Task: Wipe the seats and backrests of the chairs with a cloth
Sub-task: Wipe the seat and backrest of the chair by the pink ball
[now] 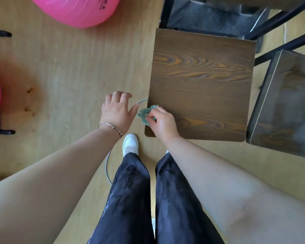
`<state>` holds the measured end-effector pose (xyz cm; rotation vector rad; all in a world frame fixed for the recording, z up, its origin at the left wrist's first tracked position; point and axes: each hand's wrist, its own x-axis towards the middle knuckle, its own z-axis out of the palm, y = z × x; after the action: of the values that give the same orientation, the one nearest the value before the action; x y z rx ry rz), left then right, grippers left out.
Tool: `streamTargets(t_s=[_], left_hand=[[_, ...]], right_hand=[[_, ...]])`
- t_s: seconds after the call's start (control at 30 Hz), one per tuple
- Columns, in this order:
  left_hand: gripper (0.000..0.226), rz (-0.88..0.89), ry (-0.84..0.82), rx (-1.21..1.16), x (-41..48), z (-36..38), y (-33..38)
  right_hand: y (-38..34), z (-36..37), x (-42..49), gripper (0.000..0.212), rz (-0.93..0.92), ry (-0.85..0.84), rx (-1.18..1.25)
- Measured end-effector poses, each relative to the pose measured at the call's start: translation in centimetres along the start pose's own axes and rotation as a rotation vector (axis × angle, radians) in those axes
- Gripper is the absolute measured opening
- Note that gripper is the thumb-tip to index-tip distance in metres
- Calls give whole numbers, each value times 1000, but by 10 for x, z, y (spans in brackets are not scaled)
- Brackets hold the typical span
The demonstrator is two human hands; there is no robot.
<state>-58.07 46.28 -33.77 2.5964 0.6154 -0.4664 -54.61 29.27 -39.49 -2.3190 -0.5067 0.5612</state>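
Open floor (69, 71) left of the seat (201, 81); a second chair (285, 106) crowds its right edge.

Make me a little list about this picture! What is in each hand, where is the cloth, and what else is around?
right hand: grips the bunched green cloth
cloth place: at the near left edge of the brown chair seat
left hand: holds nothing, fingers relaxed, over the floor beside the seat
left wrist: thin bracelet
other chair: darker seat to the right
on the floor: pink ball, grey cable
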Motion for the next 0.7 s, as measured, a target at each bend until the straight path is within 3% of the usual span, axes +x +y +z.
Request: streamTargets(t_s=[0.37, 0.7], left_hand=[[46, 84, -53, 47, -17, 19, 50], [48, 202, -88, 106, -3, 39, 120]], right_hand=[[12, -23, -37, 10, 130, -137, 110], [159, -153, -103, 5, 737, 557, 162]])
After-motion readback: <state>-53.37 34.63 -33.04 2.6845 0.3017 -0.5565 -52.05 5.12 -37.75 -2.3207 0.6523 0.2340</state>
